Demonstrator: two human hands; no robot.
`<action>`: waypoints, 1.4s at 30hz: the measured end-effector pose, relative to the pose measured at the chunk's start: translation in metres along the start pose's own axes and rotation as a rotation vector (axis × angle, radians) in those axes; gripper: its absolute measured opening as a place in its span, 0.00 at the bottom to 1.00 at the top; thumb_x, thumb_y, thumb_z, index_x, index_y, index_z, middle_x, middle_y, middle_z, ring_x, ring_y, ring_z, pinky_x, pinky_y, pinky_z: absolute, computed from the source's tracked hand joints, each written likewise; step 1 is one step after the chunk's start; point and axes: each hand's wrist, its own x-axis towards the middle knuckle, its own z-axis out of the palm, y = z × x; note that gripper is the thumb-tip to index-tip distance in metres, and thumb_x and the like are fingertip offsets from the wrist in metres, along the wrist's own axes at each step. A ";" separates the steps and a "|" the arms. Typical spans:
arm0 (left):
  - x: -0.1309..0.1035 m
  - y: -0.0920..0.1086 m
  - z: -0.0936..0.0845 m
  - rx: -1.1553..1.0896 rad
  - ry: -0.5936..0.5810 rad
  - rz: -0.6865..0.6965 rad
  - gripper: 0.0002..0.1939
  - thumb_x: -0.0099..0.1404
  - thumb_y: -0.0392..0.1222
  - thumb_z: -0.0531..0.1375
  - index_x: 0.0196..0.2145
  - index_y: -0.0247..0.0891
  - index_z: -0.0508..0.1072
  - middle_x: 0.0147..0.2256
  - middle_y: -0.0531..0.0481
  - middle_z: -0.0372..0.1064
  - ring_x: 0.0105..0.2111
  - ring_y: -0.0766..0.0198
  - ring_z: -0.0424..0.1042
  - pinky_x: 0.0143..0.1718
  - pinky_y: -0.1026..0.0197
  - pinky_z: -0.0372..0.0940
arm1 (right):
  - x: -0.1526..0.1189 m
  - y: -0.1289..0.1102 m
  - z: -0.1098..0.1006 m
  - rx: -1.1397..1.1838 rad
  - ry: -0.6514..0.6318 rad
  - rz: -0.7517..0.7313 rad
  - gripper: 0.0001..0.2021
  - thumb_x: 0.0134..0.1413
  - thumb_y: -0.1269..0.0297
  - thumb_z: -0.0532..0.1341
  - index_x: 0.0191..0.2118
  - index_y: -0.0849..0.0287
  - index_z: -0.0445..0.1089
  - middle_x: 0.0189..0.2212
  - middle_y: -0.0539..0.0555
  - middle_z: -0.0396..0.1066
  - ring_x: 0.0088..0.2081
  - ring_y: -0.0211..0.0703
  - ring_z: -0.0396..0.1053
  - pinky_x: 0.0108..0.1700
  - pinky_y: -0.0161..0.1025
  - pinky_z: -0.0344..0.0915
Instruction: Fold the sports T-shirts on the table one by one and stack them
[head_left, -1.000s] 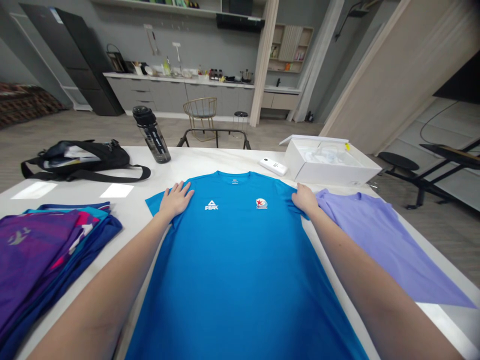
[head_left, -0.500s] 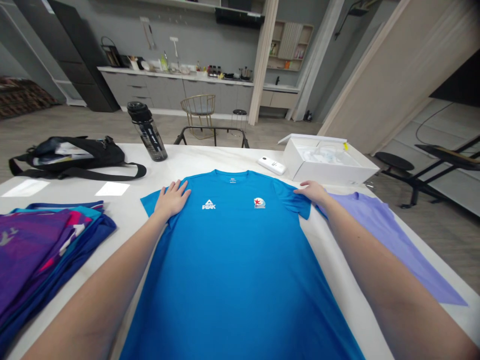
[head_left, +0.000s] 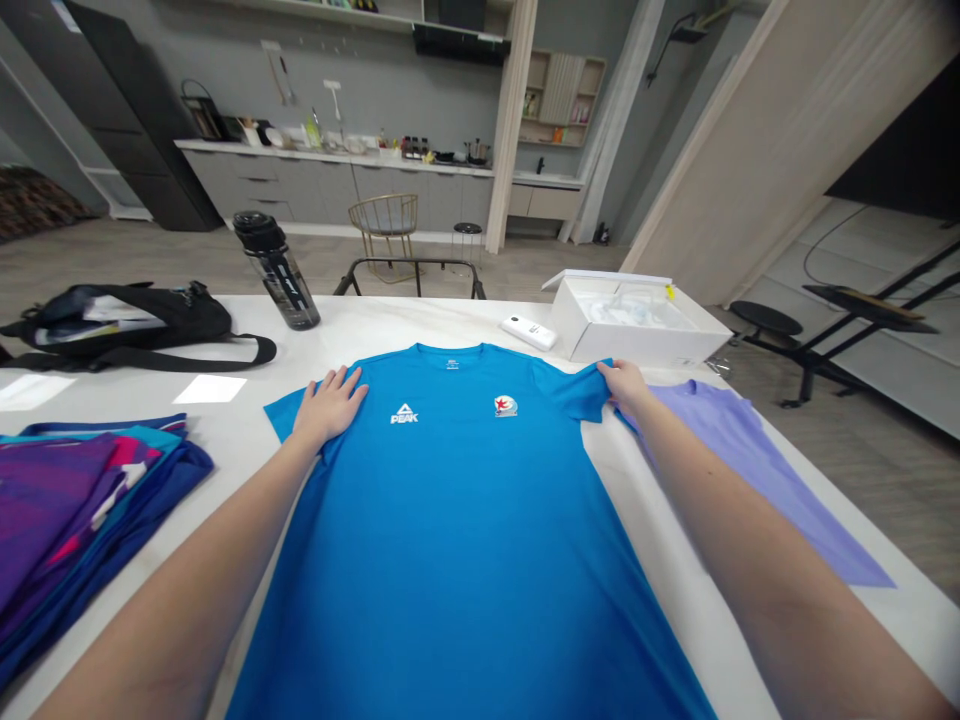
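A blue T-shirt [head_left: 450, 520] lies spread out, front up, on the white table [head_left: 360, 315], its collar towards the far side. White PEAK lettering and a small round emblem mark its chest. My left hand [head_left: 330, 402] rests flat with fingers stretched out on the shirt by the left sleeve. At the other side, my right hand [head_left: 624, 384] pinches the outer edge of the right sleeve between thumb and fingers. The shirt's lower part runs out of view at the bottom.
Folded clothes [head_left: 82, 520] are stacked at the left. Behind them lie a black bag [head_left: 135, 325] and a dark water bottle [head_left: 277, 270]. A small white device [head_left: 529, 332] sits near an open white box [head_left: 637, 320]. Lilac fabric [head_left: 735, 460] lies right of my right forearm.
My right hand has closed on the sleeve's edge, and the sleeve is pulled out straighter. My left hand stays flat on the shirt. The whole view has shifted slightly.
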 end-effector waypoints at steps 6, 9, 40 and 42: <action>-0.001 0.000 -0.002 0.016 -0.004 0.015 0.35 0.74 0.60 0.34 0.73 0.47 0.47 0.73 0.47 0.38 0.73 0.50 0.40 0.69 0.38 0.41 | -0.007 0.003 0.010 -0.338 0.048 0.044 0.18 0.63 0.66 0.55 0.55 0.69 0.70 0.51 0.76 0.72 0.56 0.64 0.69 0.55 0.53 0.65; 0.001 -0.003 -0.002 0.004 -0.012 0.025 0.35 0.74 0.60 0.35 0.73 0.47 0.47 0.73 0.47 0.38 0.73 0.50 0.40 0.69 0.38 0.41 | -0.015 0.000 0.014 -0.513 0.019 -0.007 0.19 0.64 0.70 0.51 0.55 0.69 0.70 0.49 0.76 0.72 0.55 0.65 0.70 0.54 0.54 0.65; -0.030 0.034 0.003 -0.079 -0.026 0.010 0.40 0.72 0.67 0.35 0.74 0.45 0.44 0.73 0.50 0.34 0.73 0.49 0.36 0.70 0.34 0.36 | -0.068 -0.016 0.062 -0.674 -0.255 -0.238 0.38 0.65 0.34 0.34 0.74 0.44 0.44 0.75 0.50 0.38 0.73 0.64 0.36 0.68 0.72 0.35; -0.027 0.023 0.002 -0.082 -0.033 0.003 0.41 0.71 0.68 0.34 0.74 0.46 0.43 0.73 0.50 0.34 0.73 0.51 0.35 0.70 0.36 0.35 | -0.063 -0.013 0.059 -0.676 -0.268 -0.233 0.39 0.64 0.32 0.34 0.74 0.43 0.44 0.75 0.49 0.38 0.73 0.67 0.36 0.68 0.73 0.35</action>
